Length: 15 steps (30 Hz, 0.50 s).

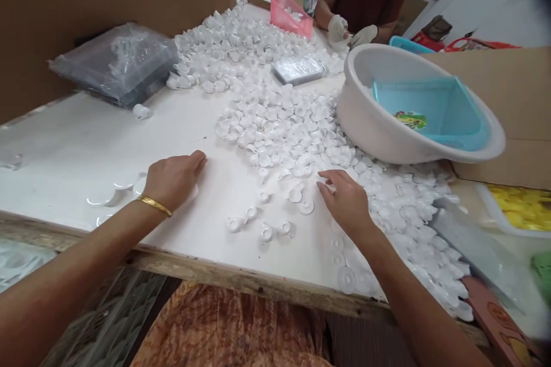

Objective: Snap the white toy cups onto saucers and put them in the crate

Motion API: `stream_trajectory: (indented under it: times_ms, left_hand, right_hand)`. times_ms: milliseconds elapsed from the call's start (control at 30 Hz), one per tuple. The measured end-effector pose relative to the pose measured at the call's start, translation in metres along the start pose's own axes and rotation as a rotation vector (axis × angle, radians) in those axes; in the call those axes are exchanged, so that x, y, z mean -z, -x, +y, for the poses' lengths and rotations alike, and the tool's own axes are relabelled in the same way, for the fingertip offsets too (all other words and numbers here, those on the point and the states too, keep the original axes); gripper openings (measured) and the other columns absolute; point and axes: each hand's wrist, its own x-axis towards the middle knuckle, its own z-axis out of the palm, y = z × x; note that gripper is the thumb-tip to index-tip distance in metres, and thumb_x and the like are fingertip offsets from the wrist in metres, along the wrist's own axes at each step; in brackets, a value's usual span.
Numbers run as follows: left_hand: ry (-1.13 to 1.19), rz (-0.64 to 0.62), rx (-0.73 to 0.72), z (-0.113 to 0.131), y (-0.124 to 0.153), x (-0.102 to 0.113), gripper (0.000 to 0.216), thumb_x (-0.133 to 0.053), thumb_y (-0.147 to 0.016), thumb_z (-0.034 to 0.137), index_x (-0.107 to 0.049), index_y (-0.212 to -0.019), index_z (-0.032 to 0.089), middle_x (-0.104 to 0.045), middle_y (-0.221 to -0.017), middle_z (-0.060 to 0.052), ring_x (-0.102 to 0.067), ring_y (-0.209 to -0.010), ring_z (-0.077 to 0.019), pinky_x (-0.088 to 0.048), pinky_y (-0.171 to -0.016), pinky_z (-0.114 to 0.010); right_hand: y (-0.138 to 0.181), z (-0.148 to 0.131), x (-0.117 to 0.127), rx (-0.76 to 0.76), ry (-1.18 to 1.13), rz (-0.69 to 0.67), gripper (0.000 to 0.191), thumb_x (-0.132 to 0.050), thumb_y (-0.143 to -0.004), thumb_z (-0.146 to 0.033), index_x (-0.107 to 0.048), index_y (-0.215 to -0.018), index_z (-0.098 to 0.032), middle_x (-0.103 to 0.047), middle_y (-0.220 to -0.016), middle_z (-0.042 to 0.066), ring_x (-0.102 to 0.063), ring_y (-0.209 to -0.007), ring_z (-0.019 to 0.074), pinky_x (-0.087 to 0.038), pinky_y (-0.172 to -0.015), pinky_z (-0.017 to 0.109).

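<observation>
A big heap of small white plastic caps covers the white table. My left hand lies palm down on the table with its fingers curled together over white pieces; a gold bangle is on the wrist. My right hand rests at the heap's near edge, with its fingers pinched on a small white cap. A few loose caps lie between my two hands.
A white basin holding a light blue basket stands at the right. A pink basket and a person's gloved hands are at the far side. A plastic bag lies at the left by a cardboard wall. A cardboard box stands at the right.
</observation>
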Motion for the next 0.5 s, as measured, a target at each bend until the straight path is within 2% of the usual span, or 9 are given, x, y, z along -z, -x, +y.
stream_trajectory:
  times_ms: [67, 133, 267, 333, 400, 467, 500]
  left_hand:
    - [-0.051, 0.022, 0.004, -0.008, 0.003, 0.002, 0.034, -0.021, -0.093, 0.037, -0.051, -0.099, 0.022, -0.060, -0.074, -0.003, -0.051, -0.065, -0.0162, -0.020, -0.055, -0.026]
    - [-0.080, 0.069, 0.012, -0.012, 0.005, 0.001, 0.035, -0.018, -0.094, 0.036, -0.049, -0.100, 0.021, -0.059, -0.076, -0.003, -0.051, -0.066, -0.0149, -0.020, -0.057, -0.024]
    - [-0.061, 0.106, 0.025, -0.011, 0.008, -0.004, 0.037, -0.021, -0.092, 0.037, -0.053, -0.099, 0.021, -0.060, -0.087, -0.005, -0.054, -0.069, -0.0183, -0.022, -0.055, -0.027]
    - [-0.026, 0.128, 0.055, -0.011, 0.008, -0.007, 0.037, -0.021, -0.092, 0.037, -0.055, -0.100, 0.024, -0.061, -0.092, -0.006, -0.056, -0.073, -0.0193, -0.025, -0.054, -0.028]
    - [0.011, 0.160, 0.091, -0.012, 0.005, -0.008, 0.036, -0.021, -0.092, 0.036, -0.055, -0.100, 0.025, -0.062, -0.094, -0.005, -0.057, -0.079, -0.0191, -0.027, -0.056, -0.028]
    - [0.020, 0.157, 0.103, -0.015, 0.001, -0.007, 0.035, -0.022, -0.092, 0.035, -0.056, -0.098, 0.025, -0.063, -0.092, -0.005, -0.058, -0.082, -0.0193, -0.029, -0.056, -0.027]
    - [0.015, 0.143, 0.099, -0.016, 0.000, -0.006, 0.035, -0.023, -0.091, 0.035, -0.056, -0.097, 0.025, -0.063, -0.090, -0.005, -0.058, -0.082, -0.0197, -0.029, -0.056, -0.027]
  right_hand:
    - [0.002, 0.020, -0.002, 0.070, 0.101, -0.069, 0.022, -0.056, -0.080, -0.022, -0.062, -0.101, -0.018, -0.064, -0.101, 0.008, -0.061, -0.088, 0.0225, -0.053, -0.065, 0.036]
    - [0.004, 0.029, -0.009, 0.157, 0.156, -0.107, 0.021, -0.055, -0.082, -0.021, -0.062, -0.101, -0.018, -0.064, -0.102, 0.009, -0.059, -0.093, 0.0231, -0.052, -0.066, 0.036]
    - [0.008, 0.034, -0.012, 0.201, 0.212, -0.049, 0.022, -0.047, -0.086, -0.018, -0.062, -0.102, -0.018, -0.064, -0.102, 0.010, -0.060, -0.090, 0.0222, -0.052, -0.070, 0.035]
    - [0.010, 0.033, -0.004, 0.121, 0.182, 0.033, 0.024, -0.044, -0.087, -0.021, -0.063, -0.101, -0.018, -0.064, -0.101, 0.010, -0.062, -0.086, 0.0210, -0.051, -0.071, 0.034]
    - [0.008, 0.025, 0.009, -0.024, 0.023, 0.107, 0.024, -0.045, -0.087, -0.027, -0.063, -0.100, -0.018, -0.066, -0.093, 0.009, -0.064, -0.079, 0.0197, -0.052, -0.070, 0.034]
    - [0.006, 0.005, 0.022, -0.175, -0.267, 0.049, 0.027, -0.047, -0.086, -0.033, -0.062, -0.103, -0.019, -0.066, -0.082, 0.007, -0.065, -0.068, 0.0176, -0.054, -0.062, 0.032]
    - [0.005, -0.009, 0.026, -0.225, -0.421, -0.055, 0.028, -0.048, -0.085, -0.034, -0.061, -0.105, -0.019, -0.066, -0.076, 0.005, -0.065, -0.063, 0.0165, -0.055, -0.057, 0.031]
